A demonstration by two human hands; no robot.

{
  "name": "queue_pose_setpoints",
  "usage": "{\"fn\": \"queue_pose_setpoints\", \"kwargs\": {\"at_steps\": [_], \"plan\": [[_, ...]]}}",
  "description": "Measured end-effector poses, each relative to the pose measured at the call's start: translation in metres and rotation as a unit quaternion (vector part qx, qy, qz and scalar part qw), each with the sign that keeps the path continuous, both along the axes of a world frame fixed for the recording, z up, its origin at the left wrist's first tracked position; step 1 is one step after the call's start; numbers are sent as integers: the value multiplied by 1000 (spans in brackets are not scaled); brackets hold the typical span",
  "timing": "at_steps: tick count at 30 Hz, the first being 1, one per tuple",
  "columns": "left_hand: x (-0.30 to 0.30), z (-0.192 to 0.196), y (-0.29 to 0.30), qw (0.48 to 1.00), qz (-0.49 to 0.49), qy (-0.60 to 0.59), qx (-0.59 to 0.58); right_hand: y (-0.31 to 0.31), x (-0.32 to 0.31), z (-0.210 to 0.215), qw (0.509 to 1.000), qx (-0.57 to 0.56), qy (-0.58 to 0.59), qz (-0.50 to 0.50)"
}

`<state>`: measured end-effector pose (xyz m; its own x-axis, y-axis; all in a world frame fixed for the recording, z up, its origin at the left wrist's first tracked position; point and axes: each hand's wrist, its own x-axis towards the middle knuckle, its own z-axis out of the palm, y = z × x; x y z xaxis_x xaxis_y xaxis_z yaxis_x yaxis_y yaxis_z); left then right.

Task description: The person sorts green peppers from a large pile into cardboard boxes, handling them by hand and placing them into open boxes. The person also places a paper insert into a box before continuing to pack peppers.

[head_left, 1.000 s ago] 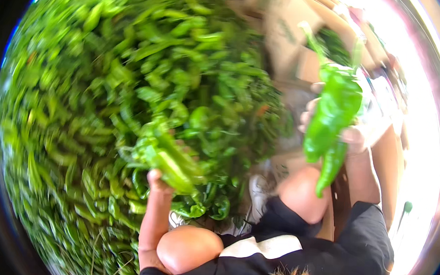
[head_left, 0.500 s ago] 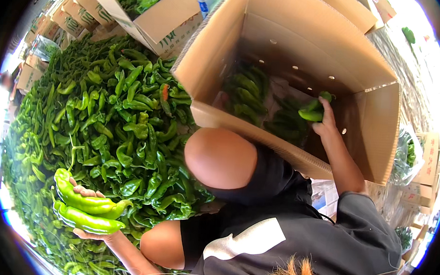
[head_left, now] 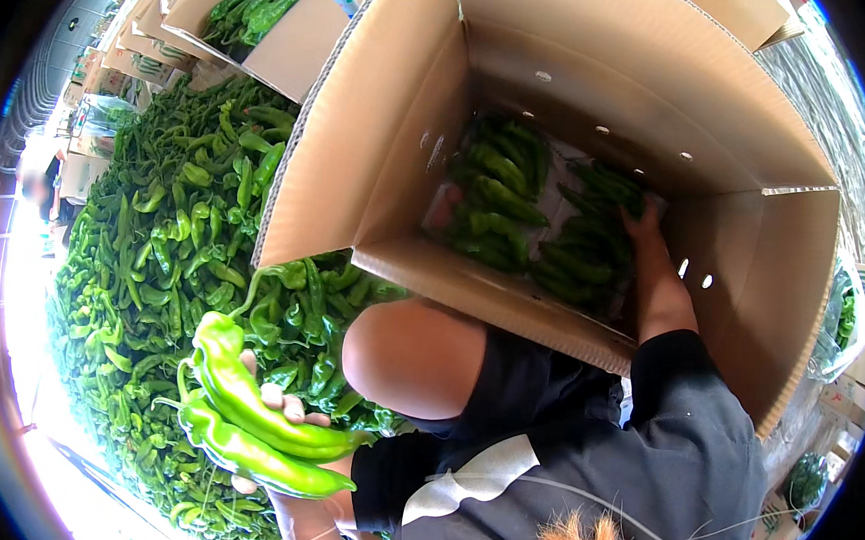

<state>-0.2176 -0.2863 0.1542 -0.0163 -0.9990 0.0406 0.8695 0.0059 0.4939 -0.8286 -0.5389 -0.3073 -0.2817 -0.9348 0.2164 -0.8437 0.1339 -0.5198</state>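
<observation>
My left hand [head_left: 283, 406] is closed around a few long green peppers [head_left: 267, 447], held over the pepper heap at the lower left. Their stems point up and to the left. My right hand [head_left: 642, 222] reaches down inside the tall cardboard box [head_left: 737, 237], at the right side of the peppers on its floor. Its fingers touch green peppers [head_left: 602, 206] there, but shadow hides whether they grip any. Two rows of peppers lie in the box, the left row [head_left: 501, 181] apart from the right one, with pale lining between them.
A large heap of green peppers [head_left: 158, 285] spreads across the left. Another open carton [head_left: 297, 53] with peppers stands at the upper left, with more cartons behind. At the right edge is a clear plastic bag [head_left: 840, 326] of greens. My bare knee [head_left: 413, 357] is against the box's near side.
My right hand has gone deeper into the box, bringing its pepper down to the right row. My left hand has moved right with its peppers, and the box appears nearer.
</observation>
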Motion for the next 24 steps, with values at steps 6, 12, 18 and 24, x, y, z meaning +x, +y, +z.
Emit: {"fn": "queue_pose_setpoints", "kwargs": {"at_steps": [6, 12, 18, 24], "plan": [[-60, 18, -23, 997, 1, -58, 42, -4, 68, 50, 990, 124, -48, 47], [-121, 30, -52, 978, -142, -81, 128, -16, 182, 276, 838, 0, -533, 121], [-129, -11, -89, 913, -407, 10, 31, 43, 237, 514, 726, -120, -55, 675], [-152, -36, -88, 878, -467, 77, 77, 67, 272, 455, 535, -18, -111, 838]]}}
